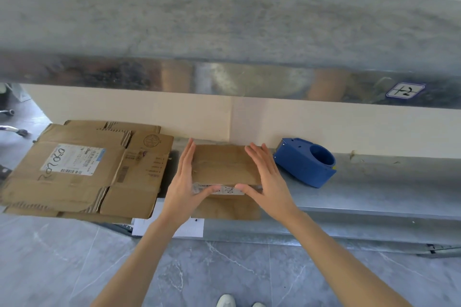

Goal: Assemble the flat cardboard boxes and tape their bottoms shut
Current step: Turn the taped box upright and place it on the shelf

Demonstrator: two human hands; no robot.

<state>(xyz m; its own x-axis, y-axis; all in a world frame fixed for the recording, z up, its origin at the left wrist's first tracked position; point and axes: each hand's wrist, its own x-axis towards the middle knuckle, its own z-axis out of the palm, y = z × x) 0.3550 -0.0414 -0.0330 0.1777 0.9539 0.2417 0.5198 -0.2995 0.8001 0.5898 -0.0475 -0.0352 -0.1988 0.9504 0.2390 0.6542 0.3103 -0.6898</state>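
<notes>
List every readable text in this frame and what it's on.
"+2", handwritten, uncertain: sticker on the upper shelf edge.
"730", handwritten, partly covered, uncertain: white label on the small box.
Shipping label on the flat cardboard: handwriting and print too blurred to read.
Round stamp on the flat cardboard: unreadable.

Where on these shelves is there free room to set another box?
Bare lower shelf right of the blue tape dispenser; the upper shelf looks bare too. Crowded on the left: flat cardboard stack, then the small box, with the left hand filling the gap between.
</notes>
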